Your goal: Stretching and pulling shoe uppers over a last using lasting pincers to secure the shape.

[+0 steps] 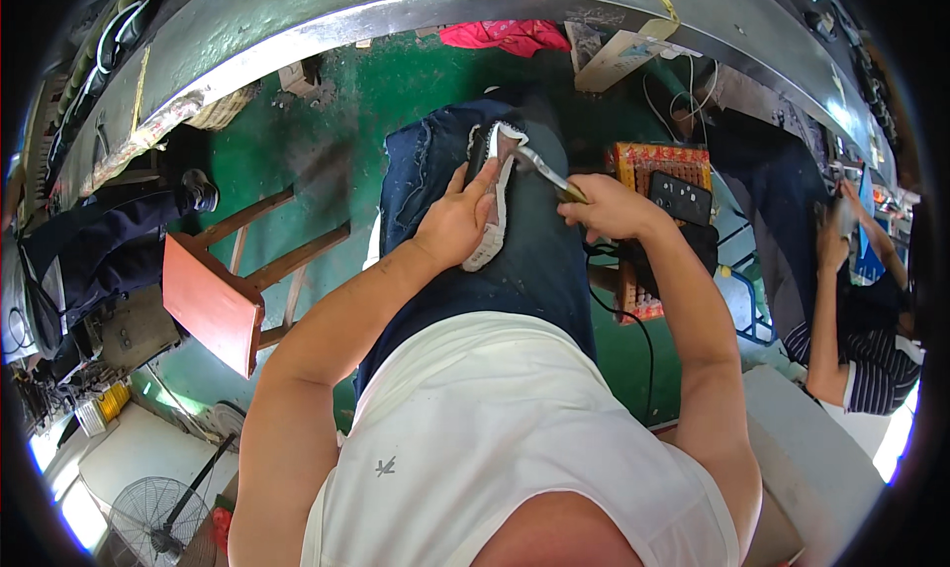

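Observation:
An unfinished-looking shoe, white along its edge with a brownish underside showing, lies lengthwise across my lap on dark blue cloth. My left hand is wrapped round its side and keeps it against my thigh, fingers pointing toward its far end. In my right hand is a hammer, gripped by its yellowish handle. Its curved metal head is at the far part of the shoe, just right of my left fingertips. Whether the head touches the shoe, I cannot tell.
Right of my lap stands a red-patterned stand carrying a black device; a black cable hangs near it. A reddish stool lies tipped at left. A metal bench edge curves ahead. A co-worker's hands are at far right.

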Motion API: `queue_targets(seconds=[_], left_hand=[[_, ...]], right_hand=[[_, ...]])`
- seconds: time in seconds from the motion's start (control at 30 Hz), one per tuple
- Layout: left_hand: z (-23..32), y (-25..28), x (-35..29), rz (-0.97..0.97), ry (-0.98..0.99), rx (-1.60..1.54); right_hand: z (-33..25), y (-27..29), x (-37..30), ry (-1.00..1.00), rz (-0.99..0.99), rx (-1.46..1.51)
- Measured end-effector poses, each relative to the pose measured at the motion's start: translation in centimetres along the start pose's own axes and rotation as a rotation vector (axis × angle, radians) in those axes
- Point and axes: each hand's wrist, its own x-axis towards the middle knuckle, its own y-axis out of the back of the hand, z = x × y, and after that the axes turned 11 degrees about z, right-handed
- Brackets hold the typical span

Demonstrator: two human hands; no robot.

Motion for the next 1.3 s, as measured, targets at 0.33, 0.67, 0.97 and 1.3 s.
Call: queue_targets(seconds=[0.33,0.67,0.97,1.3], left_hand=[[-1.4,-1.7,-2.2,0.162,0.367,-0.458],[-1.2,-0.9,-0.9,0.035,0.417,-0.445],[-0.1,2.3,-4.1,-0.046,0.061,-0.218],[-0.6,1.6,-4.9,-0.239,0.369,-0.400]], right_hand=[[-0.5,-3.1,1.9,0.431,0.323,-0.251],[3.1,-5.5,2.9,0.283,0.436,0.413],[6.4,-7.2,-1.3,0.214,0.432,0.553],[-0.6,-9.4,-4.4,0.651,0.415,-0.144]])
